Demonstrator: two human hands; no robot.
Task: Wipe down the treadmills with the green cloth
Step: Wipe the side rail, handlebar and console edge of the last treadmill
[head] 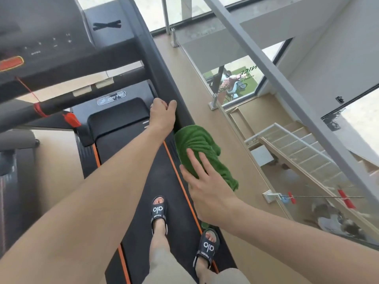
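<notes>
I stand on the belt of a black treadmill [123,140] with orange stripes. Its right handrail [158,64] slopes down from the console toward me. My left hand [163,115] grips this rail, fingers curled over its edge. Just below it, the green cloth [201,144] lies bunched over the rail. My right hand [205,181] presses on the cloth with straight, spread fingers; the lower part of the cloth is hidden under my palm.
The console [41,37] with a red safety key cord [39,107] is at upper left. A glass balustrade [235,124] runs close along the right, with a stairwell [297,152] below it. Another machine [12,160] stands at the left edge. Wooden floor lies between.
</notes>
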